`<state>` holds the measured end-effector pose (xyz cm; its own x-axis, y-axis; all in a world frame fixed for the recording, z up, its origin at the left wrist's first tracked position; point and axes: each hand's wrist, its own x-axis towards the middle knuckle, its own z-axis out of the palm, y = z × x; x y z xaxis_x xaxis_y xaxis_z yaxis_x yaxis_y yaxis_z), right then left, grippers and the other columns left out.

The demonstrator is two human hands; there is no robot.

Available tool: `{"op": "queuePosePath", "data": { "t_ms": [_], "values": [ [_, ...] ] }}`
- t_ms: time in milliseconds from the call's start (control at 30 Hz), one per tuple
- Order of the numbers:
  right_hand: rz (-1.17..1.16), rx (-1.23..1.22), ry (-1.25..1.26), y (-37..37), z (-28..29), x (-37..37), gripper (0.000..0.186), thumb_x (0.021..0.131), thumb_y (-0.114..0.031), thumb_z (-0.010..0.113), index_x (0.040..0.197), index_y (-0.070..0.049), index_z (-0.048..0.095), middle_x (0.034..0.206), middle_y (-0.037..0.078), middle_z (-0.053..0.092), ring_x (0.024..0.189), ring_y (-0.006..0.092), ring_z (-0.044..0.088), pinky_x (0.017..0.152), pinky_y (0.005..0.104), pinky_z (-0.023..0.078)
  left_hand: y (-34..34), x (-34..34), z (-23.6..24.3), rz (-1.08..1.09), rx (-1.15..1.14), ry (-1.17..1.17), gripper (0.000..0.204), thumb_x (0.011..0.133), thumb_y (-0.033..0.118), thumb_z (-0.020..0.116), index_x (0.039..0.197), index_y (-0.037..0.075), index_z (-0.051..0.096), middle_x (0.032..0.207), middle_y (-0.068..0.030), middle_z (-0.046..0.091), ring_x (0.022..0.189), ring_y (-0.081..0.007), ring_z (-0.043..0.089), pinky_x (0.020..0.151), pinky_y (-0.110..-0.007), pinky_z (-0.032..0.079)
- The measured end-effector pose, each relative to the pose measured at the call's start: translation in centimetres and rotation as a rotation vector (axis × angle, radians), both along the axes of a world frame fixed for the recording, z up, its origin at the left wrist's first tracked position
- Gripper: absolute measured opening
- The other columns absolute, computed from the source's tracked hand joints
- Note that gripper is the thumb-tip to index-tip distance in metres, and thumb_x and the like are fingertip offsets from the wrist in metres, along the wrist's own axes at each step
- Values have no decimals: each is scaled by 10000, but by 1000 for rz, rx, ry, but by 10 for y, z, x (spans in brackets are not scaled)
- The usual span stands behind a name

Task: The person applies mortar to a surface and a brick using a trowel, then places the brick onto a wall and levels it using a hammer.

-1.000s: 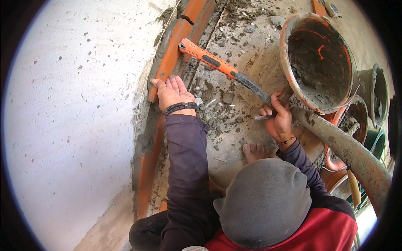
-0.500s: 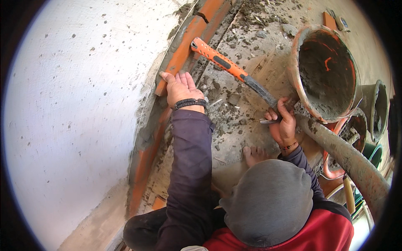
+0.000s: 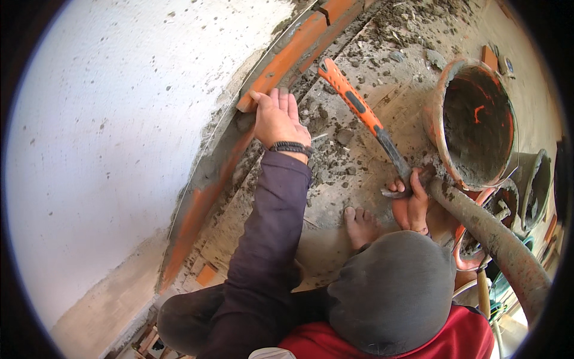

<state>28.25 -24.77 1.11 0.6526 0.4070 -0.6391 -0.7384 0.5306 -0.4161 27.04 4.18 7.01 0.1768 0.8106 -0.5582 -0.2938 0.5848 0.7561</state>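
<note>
My left hand (image 3: 280, 118) has its fingers stretched out at the lower end of an orange tile strip (image 3: 290, 51), thumb touching it. The strip lies in grey mortar along the white wall (image 3: 101, 131), beside a taut string; another orange strip (image 3: 197, 218) runs below. My right hand (image 3: 412, 203) grips a hammer near its head, which the fingers partly hide; the orange-and-black handle (image 3: 353, 99) points up and left over the debris-strewn floor. A bare foot (image 3: 362, 224) is just left of this hand.
A mortar bucket (image 3: 445, 125) stands at right, with more buckets (image 3: 541, 185) behind and below it. A long mortar-coated pole (image 3: 496, 239) runs diagonally beside my right hand. Small orange pieces lie top right (image 3: 489, 57) and bottom left (image 3: 206, 275). A grey-covered head (image 3: 388, 293) fills the lower middle.
The whole view has shifted, moving the tiles and buckets rightward in it. The hammer handle has tilted more upright, away from the upper tile strip. My left hand stays at that strip's end.
</note>
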Motion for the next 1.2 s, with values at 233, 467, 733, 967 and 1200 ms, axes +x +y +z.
{"op": "queuePosePath", "data": {
  "t_ms": [233, 467, 733, 967, 1200],
  "values": [
    [0, -181, 117, -22, 0, -21, 197, 960, -221, 610, 1131, -144, 552, 1036, 22, 605, 917, 222, 570, 816, 395, 467, -34, -65, 19, -652, 205, 300, 490, 1022, 357, 477, 1261, -70, 511, 1195, -207, 612, 1076, -250, 618, 950, -361, 497],
    [-49, -109, 270, -17, -2, -35, 255, 939, -301, 624, 1113, -129, 554, 1011, 38, 617, 920, 216, 583, 833, 404, 479, 14, -158, 78, -1770, 393, 606, 560, 1019, 468, 402, 1067, -7, 695, 917, -151, 715, 824, -242, 696, 793, -346, 535],
    [6, -653, 375, -25, -4, -34, 297, 968, -179, 596, 1217, -38, 515, 1048, 83, 623, 912, 211, 606, 859, 362, 498, 56, -237, 128, -2183, -213, 217, 510, 1004, 424, 470, 1273, 10, 598, 1266, -172, 611, 1177, -280, 571, 1000, -325, 415],
    [964, -1047, -731, -47, 144, -10, 311, 871, -176, 700, 1115, -3, 615, 941, 93, 677, 877, 168, 647, 754, 290, 504, 54, -296, 75, -1936, -258, -679, 608, 908, 382, 471, 1299, -75, 554, 1386, -295, 482, 1362, -451, 370, 1136, -523, 194],
    [1307, -2333, -873, -188, 224, 30, 315, 866, -258, 628, 1053, -5, 611, 892, 209, 668, 899, 386, 657, 793, 479, 507, 63, -258, 51, -1822, -160, -1251, 748, 863, 537, 481, 1248, -96, 585, 1324, -390, 472, 1308, -540, 389, 1119, -597, 155]
  ]
}}
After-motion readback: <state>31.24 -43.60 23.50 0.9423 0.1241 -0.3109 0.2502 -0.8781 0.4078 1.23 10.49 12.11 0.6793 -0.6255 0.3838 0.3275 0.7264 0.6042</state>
